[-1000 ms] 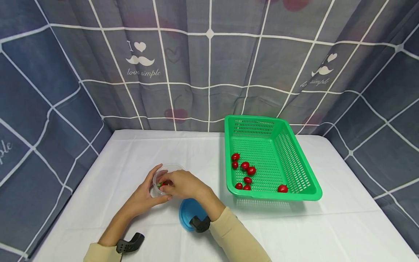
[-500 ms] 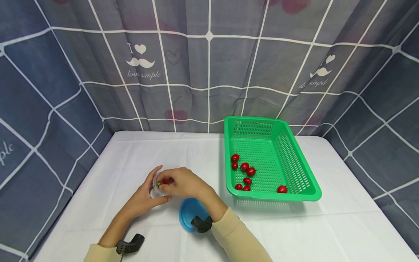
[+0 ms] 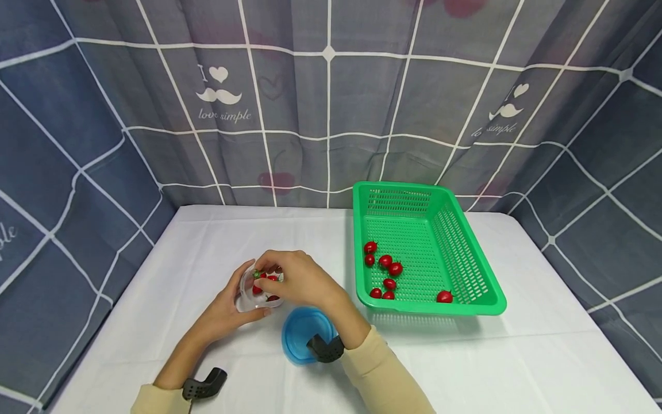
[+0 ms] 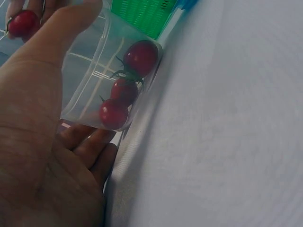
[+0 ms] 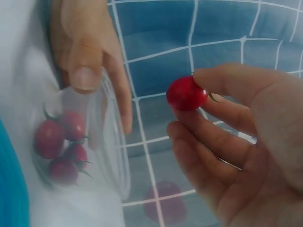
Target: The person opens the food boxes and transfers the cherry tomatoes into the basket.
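My left hand (image 3: 222, 313) wraps round a clear plastic tub (image 4: 87, 106), its thumb on the near side and its fingers on the far side. Several cherry tomatoes with green stalks lie at the bottom, such as the cherry tomato (image 4: 141, 58) in the left wrist view. Just above the tub's opening is my right hand (image 3: 299, 279). Its thumb and fingertips pinch one red cherry tomato (image 5: 187, 93), outside the rim in the right wrist view. A round blue lid (image 3: 300, 336) lies on the table, partly under the right wrist's black camera band.
To the right stands a green perforated basket (image 3: 495, 296) with several more cherry tomatoes (image 3: 395, 269) along its left and front sides. A white cloth (image 3: 543, 356) covers the table. Grey checked curtains (image 3: 289, 103) hang behind and at both sides.
My right hand has risen out of the tub and drawn slightly back to the right, bringing up a cherry tomato. More tomatoes inside now show. My left hand keeps its grip.
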Demonstrator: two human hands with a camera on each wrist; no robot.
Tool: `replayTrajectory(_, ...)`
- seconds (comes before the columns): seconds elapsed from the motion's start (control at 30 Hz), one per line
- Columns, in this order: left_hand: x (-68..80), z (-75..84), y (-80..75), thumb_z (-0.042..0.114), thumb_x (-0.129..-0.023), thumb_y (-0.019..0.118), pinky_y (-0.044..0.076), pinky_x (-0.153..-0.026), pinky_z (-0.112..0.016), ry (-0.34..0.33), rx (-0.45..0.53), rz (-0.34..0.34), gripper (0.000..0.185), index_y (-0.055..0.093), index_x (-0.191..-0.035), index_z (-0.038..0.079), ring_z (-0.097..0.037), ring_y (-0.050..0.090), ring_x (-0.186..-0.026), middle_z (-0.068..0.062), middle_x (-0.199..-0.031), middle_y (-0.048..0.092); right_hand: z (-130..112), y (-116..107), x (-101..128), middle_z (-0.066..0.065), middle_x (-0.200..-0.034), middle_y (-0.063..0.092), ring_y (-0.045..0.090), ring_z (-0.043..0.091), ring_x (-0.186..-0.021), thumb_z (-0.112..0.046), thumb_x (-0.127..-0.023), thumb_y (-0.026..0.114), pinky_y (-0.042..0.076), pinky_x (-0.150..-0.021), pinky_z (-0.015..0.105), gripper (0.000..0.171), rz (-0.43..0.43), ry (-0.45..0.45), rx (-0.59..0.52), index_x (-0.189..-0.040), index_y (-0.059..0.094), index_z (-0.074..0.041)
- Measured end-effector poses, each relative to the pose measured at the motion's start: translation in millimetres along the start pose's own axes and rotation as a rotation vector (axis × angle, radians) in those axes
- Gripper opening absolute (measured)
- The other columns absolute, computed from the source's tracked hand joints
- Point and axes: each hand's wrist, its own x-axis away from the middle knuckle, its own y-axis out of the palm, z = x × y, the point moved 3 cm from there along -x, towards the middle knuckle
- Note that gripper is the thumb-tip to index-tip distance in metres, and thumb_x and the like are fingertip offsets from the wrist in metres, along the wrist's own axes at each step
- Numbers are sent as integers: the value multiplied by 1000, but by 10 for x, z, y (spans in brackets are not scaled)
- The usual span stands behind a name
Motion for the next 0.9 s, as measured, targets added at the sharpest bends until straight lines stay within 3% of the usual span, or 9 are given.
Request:
replayTrajectory(0.17, -3, 3, -4, 45, -83, 86, 33, -110, -76, -3, -7, -1, 109, 14, -164, 33, -48, 34, -149, -17, -166, 31, -38, -99, 37, -4, -108, 75, 68, 7, -98, -22, -96, 75, 53, -84, 13, 24, 24, -5, 3, -117, 71, -13)
replayTrajectory(0.5, 3, 20, 5, 44, -83, 85, 30, -111, -78, -8, -26, 3, 107, 16, -164, 34, -51, 32, -149, -16, -166, 31, -91, -328, 150, -2, -113, 74, 68, 11, -103, -21, -96, 75, 56, -94, 24, 26, 69, -63, -19, -120, 70, -12)
replayTrajectory(0.77, -20, -4, 21, 40, -83, 86, 24, -114, -77, 57, -8, 5, 107, 18, -164, 26, -46, 32, -150, -11, -159, 45, -67, -528, 282, -5, -112, 75, 69, 8, -101, -20, -97, 74, 56, -93, 22, 23, 111, -73, -44, -119, 71, -13)
replayTrajectory(0.9, -26, -20, 32, 39, -83, 87, 22, -115, -77, 67, 6, 5, 107, 18, -164, 26, -44, 32, -151, -10, -159, 45, -33, -613, 326, -6, -110, 75, 70, 8, -100, -19, -98, 72, 57, -92, 23, 20, 142, -56, -35, -118, 72, -14)
